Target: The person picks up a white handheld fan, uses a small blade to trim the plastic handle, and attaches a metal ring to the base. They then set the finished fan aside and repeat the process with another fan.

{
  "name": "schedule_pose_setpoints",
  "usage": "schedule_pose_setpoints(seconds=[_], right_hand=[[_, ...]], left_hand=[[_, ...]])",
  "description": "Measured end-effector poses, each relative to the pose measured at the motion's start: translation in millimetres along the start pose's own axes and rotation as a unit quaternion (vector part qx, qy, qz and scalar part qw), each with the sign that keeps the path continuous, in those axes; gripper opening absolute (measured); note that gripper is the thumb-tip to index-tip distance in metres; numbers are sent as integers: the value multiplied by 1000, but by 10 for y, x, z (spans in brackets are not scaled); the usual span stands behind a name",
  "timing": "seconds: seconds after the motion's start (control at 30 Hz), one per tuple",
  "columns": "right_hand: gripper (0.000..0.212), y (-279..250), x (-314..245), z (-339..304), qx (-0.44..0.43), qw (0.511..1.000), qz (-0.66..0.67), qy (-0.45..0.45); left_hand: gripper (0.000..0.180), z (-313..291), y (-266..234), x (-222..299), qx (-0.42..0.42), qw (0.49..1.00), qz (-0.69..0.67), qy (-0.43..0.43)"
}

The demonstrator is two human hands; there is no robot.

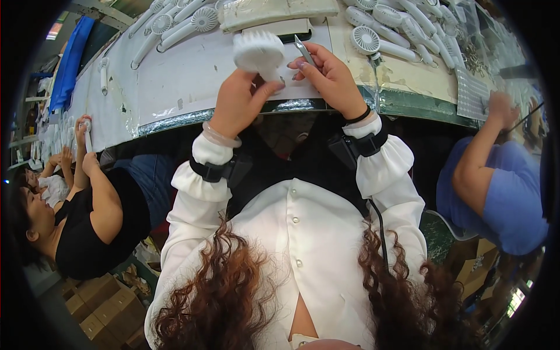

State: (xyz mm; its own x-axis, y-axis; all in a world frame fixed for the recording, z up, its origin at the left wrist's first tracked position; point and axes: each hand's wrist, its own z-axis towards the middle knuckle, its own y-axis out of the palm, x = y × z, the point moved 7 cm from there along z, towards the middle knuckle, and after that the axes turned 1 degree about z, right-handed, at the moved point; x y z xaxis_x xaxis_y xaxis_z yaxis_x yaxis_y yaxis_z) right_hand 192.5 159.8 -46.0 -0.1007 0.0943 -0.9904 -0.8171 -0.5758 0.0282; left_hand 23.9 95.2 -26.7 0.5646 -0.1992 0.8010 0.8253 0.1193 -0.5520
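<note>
White fan (256,51) in left hand (240,98) was blurred, grille detail smeared; its handle was partly covered by grip. Metal tool (303,51) had lower end hidden in right hand (329,79); exact kind was unclear. Fan pile (412,28) was cut off at upper edge. Co-worker's hand (501,108) at far right looked hazy.

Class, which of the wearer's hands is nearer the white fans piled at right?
Right: the right hand is left of the pile; the left hand is farther left.
</note>
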Motion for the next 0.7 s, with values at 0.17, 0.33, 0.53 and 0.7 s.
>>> schedule_pose_setpoints(seconds=[0.17,0.33,0.53,0.7], right_hand=[[44,-32,49,18,6,1000,-17,-5],[45,-20,36,4,9,1000,-14,-4],[45,-41,69,30,5,1000,-28,-8],[46,-27,34,6,1,999,-30,-12]], left_hand=[[31,177,22,-25,-49,998,0,-44],[34,70,37,17,-8,1000,10,-4],[38,-27,48,58,11,999,-34,6],[41,-57,31,55,-4,1000,-17,14]])
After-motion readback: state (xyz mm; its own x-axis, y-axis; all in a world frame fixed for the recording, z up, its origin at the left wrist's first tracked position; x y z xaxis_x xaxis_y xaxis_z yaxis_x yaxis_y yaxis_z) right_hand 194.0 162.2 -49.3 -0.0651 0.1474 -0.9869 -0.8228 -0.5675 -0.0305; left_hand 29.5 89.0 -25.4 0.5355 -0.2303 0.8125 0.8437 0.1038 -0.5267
